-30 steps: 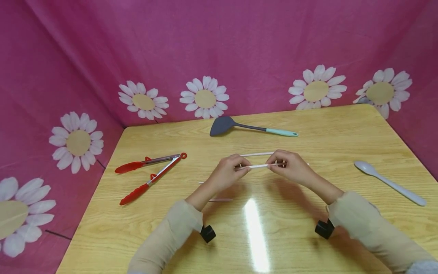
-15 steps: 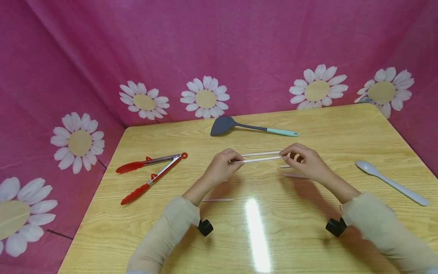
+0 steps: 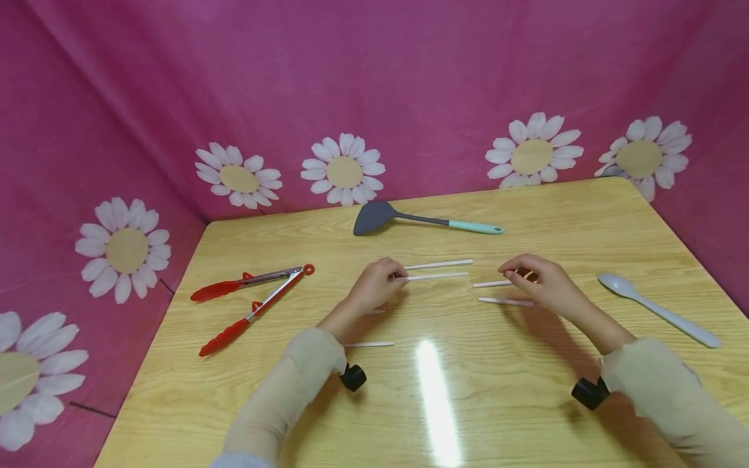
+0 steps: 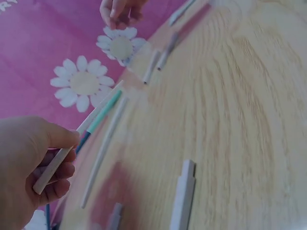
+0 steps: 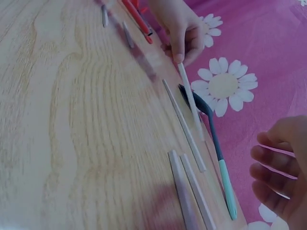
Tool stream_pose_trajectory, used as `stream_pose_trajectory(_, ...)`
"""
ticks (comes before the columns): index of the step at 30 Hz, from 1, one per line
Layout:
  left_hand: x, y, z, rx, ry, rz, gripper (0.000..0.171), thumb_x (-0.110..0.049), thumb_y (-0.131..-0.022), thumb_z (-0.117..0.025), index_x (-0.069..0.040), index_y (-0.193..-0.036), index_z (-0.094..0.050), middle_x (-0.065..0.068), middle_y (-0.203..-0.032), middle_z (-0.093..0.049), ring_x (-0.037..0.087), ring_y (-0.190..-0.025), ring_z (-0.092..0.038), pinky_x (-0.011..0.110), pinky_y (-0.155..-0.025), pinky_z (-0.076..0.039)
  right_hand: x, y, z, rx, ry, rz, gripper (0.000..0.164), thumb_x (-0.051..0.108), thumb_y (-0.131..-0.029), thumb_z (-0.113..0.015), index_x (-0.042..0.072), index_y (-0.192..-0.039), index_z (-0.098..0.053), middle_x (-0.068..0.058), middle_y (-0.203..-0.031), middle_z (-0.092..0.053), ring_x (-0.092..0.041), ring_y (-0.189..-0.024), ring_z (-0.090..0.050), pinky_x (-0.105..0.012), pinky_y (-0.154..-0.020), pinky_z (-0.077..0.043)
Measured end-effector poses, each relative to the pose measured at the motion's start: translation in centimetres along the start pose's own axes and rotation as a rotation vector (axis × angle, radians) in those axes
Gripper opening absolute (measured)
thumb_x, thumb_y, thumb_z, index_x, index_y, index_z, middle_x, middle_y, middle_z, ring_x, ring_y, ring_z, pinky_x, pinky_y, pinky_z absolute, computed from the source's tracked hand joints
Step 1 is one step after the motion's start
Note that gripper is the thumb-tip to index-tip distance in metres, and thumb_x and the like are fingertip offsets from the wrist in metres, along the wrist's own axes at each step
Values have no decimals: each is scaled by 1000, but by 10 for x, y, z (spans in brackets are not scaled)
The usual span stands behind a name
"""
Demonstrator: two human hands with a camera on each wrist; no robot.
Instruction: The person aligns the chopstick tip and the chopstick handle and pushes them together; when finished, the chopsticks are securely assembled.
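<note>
My left hand (image 3: 374, 286) pinches a thin pale stick (image 3: 439, 276) near its left end, and the stick's other end points right, free. In the left wrist view, thumb and fingers close round this held stick (image 4: 55, 167). Just behind it a second stick (image 3: 440, 264) lies on the table. My right hand (image 3: 541, 283) hovers to the right, fingers loosely bent; the right wrist view shows nothing in the right hand (image 5: 283, 167). Beneath it lie an upper stick (image 3: 490, 284) and a lower stick (image 3: 505, 301), partly hidden by that hand.
Two more sticks lie near my left forearm, the nearer stick (image 3: 370, 344) partly covered. Red tongs (image 3: 251, 312) lie spread at the left. A spatula (image 3: 427, 220) rests at the back of the wooden table (image 3: 497, 403), and a grey spoon (image 3: 658, 309) at the right. Flowered pink cloth (image 3: 433, 97) hangs behind.
Both hands held the stick earlier; my right hand slid along it to the right and let go. My left hand keeps its pinch.
</note>
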State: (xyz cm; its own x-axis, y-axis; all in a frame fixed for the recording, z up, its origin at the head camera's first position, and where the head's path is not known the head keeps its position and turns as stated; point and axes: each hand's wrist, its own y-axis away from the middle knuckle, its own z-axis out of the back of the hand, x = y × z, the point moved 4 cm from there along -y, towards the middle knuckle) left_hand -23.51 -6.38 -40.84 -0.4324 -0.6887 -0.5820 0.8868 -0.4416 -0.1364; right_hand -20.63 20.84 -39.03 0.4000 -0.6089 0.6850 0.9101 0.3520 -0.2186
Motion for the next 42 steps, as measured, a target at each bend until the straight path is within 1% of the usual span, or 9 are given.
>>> stream_pose_trajectory(7, 11, -5, -11, 54, -79, 34, 10, -19, -81, -57, -13, -84, -64, -3, -80, -54, 9, -71, -48, 20, -64, -40, -4, 0, -9, 37, -1, -1, 16, 14, -86, -49, 7, -94, -60, -4, -89, -59, -7, -72, -48, -22, -62, -42)
stream_pose_trajectory(10, 13, -7, -15, 80, -132, 57, 11, -21, -81, -57, -14, -86, -64, -3, -82, -54, 9, -73, -49, 21, -65, -41, -4, 1, -10, 39, 2, -1, 14, 13, -85, -50, 7, -93, -61, -4, -88, -59, -7, -71, -48, -22, -61, -42)
stream_pose_trajectory(13, 13, -8, -19, 95, -193, 55, 11, -22, -81, -57, -15, -86, -64, -3, -83, -55, 9, -74, -50, 22, -66, -41, -4, 1, -12, 44, 6, -4, 14, 12, -85, -51, 6, -91, -61, -4, -86, -58, -8, -70, -48, -22, -60, -42)
stream_pose_trajectory(20, 14, -9, -23, 64, -341, 14, 9, -21, -78, -60, -16, -84, -64, -4, -79, -55, 10, -74, -49, 22, -65, -41, -8, -2, -19, 73, 19, 18, 12, 7, -82, -53, 3, -91, -60, -3, -81, -56, -9, -68, -47, -22, -57, -41)
stream_pose_trajectory(23, 15, -9, -23, 56, -363, 2, 8, -21, -78, -60, -16, -83, -64, -3, -80, -55, 11, -75, -49, 23, -66, -41, -13, -7, -22, 74, 67, 32, 11, 4, -80, -55, 3, -90, -60, -3, -78, -55, -11, -67, -48, -24, -56, -41)
stream_pose_trajectory(28, 14, -7, -16, 31, -351, -18, 8, -20, -79, -58, -15, -83, -64, -3, -81, -55, 12, -76, -49, 24, -66, -42, -25, -16, -25, 92, 165, 12, 12, 3, -79, -56, 3, -90, -60, -6, -82, -55, -17, -71, -49, -31, -61, -41)
stream_pose_trajectory(32, 14, 1, -6, 35, -324, -32, 9, -18, -80, -57, -14, -84, -64, -3, -80, -56, 11, -75, -50, 24, -65, -42, -34, -20, -26, 89, 200, 10, 13, 3, -78, -56, 2, -90, -61, -9, -84, -55, -21, -75, -50, -35, -63, -41)
stream_pose_trajectory(38, 21, 20, 10, 114, -346, -35, 9, -18, -80, -57, -15, -83, -64, -5, -77, -54, 8, -72, -49, 22, -64, -41, -43, -23, -27, 82, 216, 32, 14, 4, -76, -59, 3, -90, -62, -9, -84, -55, -21, -74, -48, -34, -63, -38)
stream_pose_trajectory(42, 29, 36, 17, 183, -331, -34, 8, -22, -79, -58, -18, -81, -63, -8, -76, -53, 8, -72, -47, 23, -66, -40, -47, -23, -28, 95, 209, 22, 15, 6, -75, -61, 4, -90, -63, -9, -85, -56, -21, -74, -47, -34, -64, -37)
